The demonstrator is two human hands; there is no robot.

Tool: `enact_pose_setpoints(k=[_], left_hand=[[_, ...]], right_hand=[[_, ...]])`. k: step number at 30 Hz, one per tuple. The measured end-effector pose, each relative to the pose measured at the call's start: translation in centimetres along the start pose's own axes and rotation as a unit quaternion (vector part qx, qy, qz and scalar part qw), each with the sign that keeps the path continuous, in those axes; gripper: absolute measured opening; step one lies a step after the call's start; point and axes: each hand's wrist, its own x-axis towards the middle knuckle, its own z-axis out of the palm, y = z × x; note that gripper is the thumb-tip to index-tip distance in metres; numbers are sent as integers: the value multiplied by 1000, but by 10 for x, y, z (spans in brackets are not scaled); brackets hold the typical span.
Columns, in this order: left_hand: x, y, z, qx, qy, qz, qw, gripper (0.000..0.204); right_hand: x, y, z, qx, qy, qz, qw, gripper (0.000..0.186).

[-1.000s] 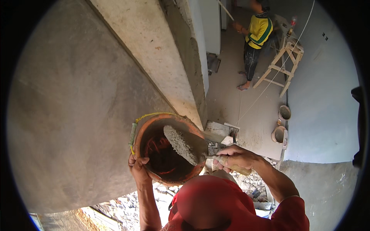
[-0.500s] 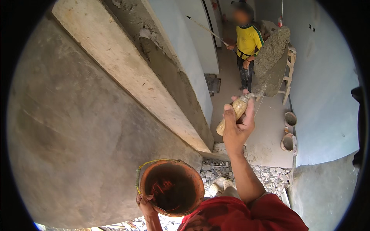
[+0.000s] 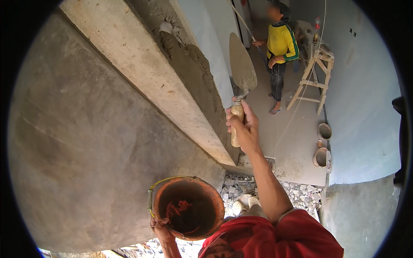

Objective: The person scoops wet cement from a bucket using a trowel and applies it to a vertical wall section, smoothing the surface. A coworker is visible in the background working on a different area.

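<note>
A pointed trowel (image 3: 243,64) is raised in front of me, its wooden handle gripped by my right hand (image 3: 246,127). Its blade carries only a thin grey film. My left hand (image 3: 161,228) holds an orange bucket (image 3: 219,202) by its rim, close against my body. Dark, wet-looking residue coats the bucket's inside, and a yellow handle loops over its far left side. Left of the trowel, fresh grey mortar (image 3: 195,71) lines the strip of wall beside a long pale board (image 3: 150,81).
A person in a yellow shirt (image 3: 280,43) stands in the corridor holding a pole. A wooden trestle (image 3: 316,81) is behind, near the blue wall (image 3: 361,107). Two buckets (image 3: 320,158) sit by that wall. Rubble (image 3: 301,195) lies around my feet. A thin string (image 3: 303,90) hangs across.
The mortar heap has gone from the trowel blade. My right hand has swung left with the trowel toward the mortared strip, where the mortar looks thicker. The bucket has barely shifted.
</note>
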Motion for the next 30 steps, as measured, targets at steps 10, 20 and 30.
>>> enact_pose_setpoints(k=[10, 20, 30], left_hand=[[-2, 12, 11, -25, -17, -26, 999, 32], [5, 0, -6, -11, -55, -21, 998, 45], [-2, 6, 7, -37, -22, -8, 999, 28]], right_hand=[[-4, 7, -31, 323, -90, 293, 895, 47], [2, -46, -3, 456, -232, 236, 826, 54], [-25, -112, 7, 422, -243, 54, 872, 55]])
